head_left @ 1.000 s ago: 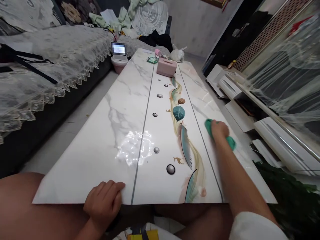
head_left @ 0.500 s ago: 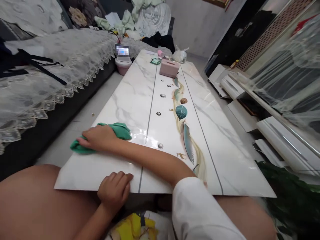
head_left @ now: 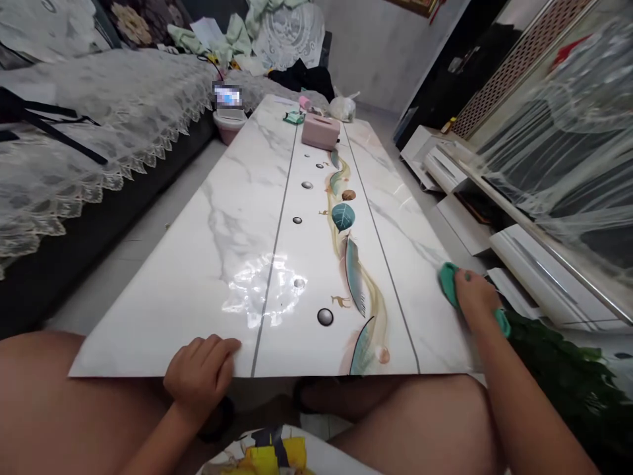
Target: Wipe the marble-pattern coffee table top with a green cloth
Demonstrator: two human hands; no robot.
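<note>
My right hand (head_left: 475, 297) is closed on a green cloth (head_left: 448, 284) at the right edge of the white tabletop (head_left: 188, 264). Bunched cloth shows on both sides of the hand, and part of it hangs past the edge. My left hand (head_left: 200, 373) rests on the near edge, left of the middle, its fingers curled together with nothing visible in them. The glossy marble-look surface bears printed leaves, feathers and dark-rimmed drops. Bright light reflects left of centre.
A pink tissue box (head_left: 320, 132), a small green packet (head_left: 293, 117) and a plastic bag (head_left: 343, 108) sit toward the far end. A lace-covered sofa (head_left: 123, 112) runs along the left. White drawers (head_left: 539, 274) and a dark green plant (head_left: 558, 369) are on the right.
My right hand has swept the green cloth from the table's left side across to its right edge. My left hand stays at the near edge. The view has shifted slightly.
</note>
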